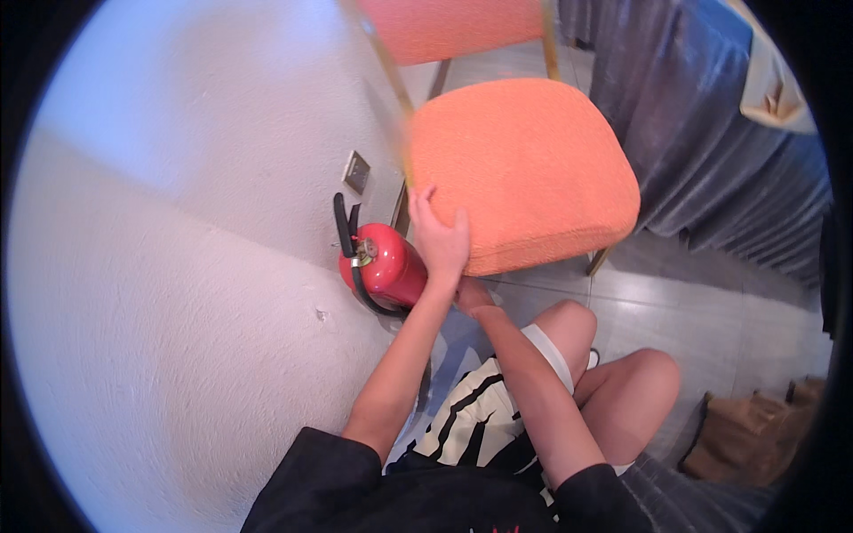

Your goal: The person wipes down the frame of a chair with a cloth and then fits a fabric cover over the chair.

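Note:
My left hand (441, 241) rests against the near left corner of a padded orange chair seat (526, 166), its fingers apart. Just below that corner is my right hand (474, 296), partly covered by my left wrist and the seat; its fingers are hidden, so what they touch cannot be told. A red fire extinguisher (386, 263) stands on the floor just left of my hands, against the wall. Its black lever handle (343, 223) points up and a black hose (363, 286) curves down its near side.
A textured white wall (200, 300) closes off the left, with a socket plate (356, 173) above the extinguisher. Grey draped cloth (673, 133) hangs at the upper right. Brown bags (750, 433) lie on the tiled floor (706, 320) at lower right. The orange chair backrest (460, 26) rises at the far side.

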`<state>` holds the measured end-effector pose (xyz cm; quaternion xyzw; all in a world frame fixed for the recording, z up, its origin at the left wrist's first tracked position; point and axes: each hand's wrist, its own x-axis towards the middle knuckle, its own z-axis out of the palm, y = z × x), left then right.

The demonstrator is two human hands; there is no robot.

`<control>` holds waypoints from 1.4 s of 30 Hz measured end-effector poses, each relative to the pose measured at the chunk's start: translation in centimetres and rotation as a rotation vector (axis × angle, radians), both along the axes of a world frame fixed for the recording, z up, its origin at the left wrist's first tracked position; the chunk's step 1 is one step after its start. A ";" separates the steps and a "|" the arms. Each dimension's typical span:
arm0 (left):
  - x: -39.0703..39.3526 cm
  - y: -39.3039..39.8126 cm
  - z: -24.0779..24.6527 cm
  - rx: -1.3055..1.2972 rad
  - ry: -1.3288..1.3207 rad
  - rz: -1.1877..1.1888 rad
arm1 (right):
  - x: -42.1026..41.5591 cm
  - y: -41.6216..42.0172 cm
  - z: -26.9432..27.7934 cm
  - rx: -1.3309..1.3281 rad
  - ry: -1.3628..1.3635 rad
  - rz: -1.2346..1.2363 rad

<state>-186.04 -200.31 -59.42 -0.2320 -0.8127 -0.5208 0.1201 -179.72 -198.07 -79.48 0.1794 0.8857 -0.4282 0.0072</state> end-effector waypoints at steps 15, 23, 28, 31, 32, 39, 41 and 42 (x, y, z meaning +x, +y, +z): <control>9.2 -2.1 -2.9 0.715 -0.455 -0.332 | 11.3 5.3 6.1 -0.251 0.136 -0.253; 11.0 -8.4 -11.0 0.164 -0.325 -0.047 | 11.1 -0.9 13.0 -1.134 0.070 -0.420; 7.2 -7.1 -12.3 0.399 -0.639 0.079 | 11.9 -1.6 18.9 -0.941 -0.150 -0.160; 3.5 -3.1 -13.1 0.559 -0.900 -0.034 | 13.6 -0.6 23.6 -0.747 -0.068 0.196; 2.9 -2.0 -13.5 0.509 -0.889 -0.024 | 14.4 0.0 25.2 -0.700 -0.029 0.303; -3.4 1.6 -18.1 0.196 -0.776 -0.166 | 13.3 9.1 30.0 0.493 0.383 -0.049; -6.4 2.8 -19.0 0.184 -0.700 -0.107 | 11.1 11.0 28.1 0.712 0.383 -0.106; -8.4 3.5 -19.0 0.208 -0.751 -0.105 | 10.2 11.4 26.9 0.761 0.355 -0.079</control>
